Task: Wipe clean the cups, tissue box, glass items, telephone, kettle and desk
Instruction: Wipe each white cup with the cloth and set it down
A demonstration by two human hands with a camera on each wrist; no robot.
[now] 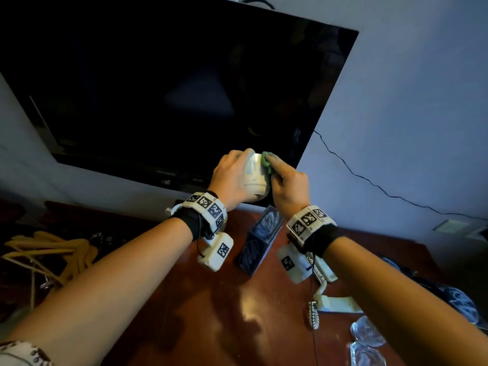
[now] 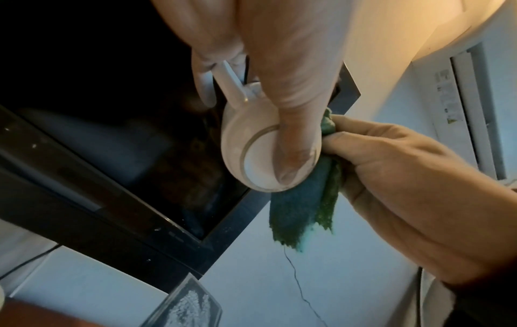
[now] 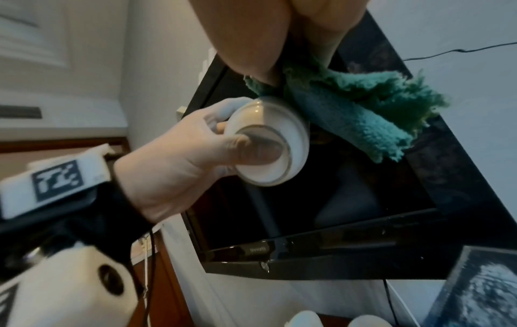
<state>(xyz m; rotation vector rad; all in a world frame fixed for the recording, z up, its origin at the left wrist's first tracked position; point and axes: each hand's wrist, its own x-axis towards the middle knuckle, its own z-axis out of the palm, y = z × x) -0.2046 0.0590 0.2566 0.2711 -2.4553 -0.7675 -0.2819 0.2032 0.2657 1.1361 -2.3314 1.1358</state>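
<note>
In front of the television's (image 1: 169, 88) lower right corner, head view: left hand (image 1: 232, 178) wraps the cup (image 1: 254, 178), its axis running away from the person; right hand (image 1: 287, 186) presses a green cloth (image 1: 266, 163) at the far rim.

Left wrist: thumb across the cup's base (handle toward the screen).

Right wrist: cloth bunched in curled fingers, touching the cup's wall on the right.
</note>
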